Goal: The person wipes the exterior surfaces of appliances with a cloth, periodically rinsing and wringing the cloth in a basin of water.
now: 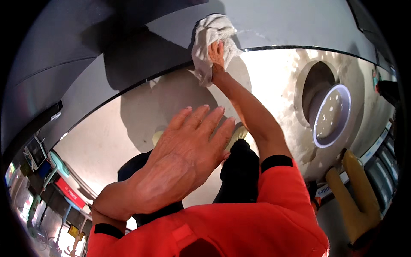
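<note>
On grey panelling (291,25), cloth (203,49) obscures whether right grip (217,55) pinches; left grip (182,147) is spread.

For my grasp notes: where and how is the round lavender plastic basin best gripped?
Take the round lavender plastic basin probably from above, at opposite sides of its rim: it opens upward, the rim is uncovered, and apparent liquid inside favours a level hold.

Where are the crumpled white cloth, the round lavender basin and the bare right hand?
Crumpled white cloth (204,43), head view: left-side folds.
Round lavender basin (338,132), head view: inner wall.
Bare right hand (217,56), head view: just below the fingers.
</note>
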A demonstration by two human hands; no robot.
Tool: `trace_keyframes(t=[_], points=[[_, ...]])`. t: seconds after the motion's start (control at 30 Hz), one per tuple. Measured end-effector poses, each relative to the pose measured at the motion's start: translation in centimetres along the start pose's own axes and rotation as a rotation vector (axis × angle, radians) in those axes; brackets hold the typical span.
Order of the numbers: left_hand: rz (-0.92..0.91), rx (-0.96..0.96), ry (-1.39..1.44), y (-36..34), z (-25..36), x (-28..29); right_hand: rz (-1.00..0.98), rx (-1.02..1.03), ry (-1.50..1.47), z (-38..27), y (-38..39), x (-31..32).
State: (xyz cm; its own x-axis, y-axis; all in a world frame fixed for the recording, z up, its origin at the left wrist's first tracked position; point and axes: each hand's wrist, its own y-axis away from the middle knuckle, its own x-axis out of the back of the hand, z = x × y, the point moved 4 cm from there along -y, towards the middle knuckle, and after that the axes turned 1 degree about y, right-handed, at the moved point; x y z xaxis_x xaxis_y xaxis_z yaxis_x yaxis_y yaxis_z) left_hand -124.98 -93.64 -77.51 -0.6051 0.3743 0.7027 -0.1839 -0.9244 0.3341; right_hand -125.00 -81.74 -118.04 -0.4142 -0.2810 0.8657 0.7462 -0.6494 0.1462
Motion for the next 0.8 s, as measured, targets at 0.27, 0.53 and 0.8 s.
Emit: trace_keyframes(t=[0.27, 0.53, 0.8], points=[[-0.027, -0.077, -0.236, -2.9, -0.7, -0.9, 0.397, -0.297, -0.286, 24.5, 2.8, -3.4], [0.156, -0.297, -0.123, -4.1, 1.7, -3.3, 0.148, 0.058, -0.501, 6.6, 1.3, 6.1], [0.018, -0.09, -0.301, -3.9, 1.6, -1.7, 0.139, -0.611, -0.859, 23.1, -1.1, -0.3]])
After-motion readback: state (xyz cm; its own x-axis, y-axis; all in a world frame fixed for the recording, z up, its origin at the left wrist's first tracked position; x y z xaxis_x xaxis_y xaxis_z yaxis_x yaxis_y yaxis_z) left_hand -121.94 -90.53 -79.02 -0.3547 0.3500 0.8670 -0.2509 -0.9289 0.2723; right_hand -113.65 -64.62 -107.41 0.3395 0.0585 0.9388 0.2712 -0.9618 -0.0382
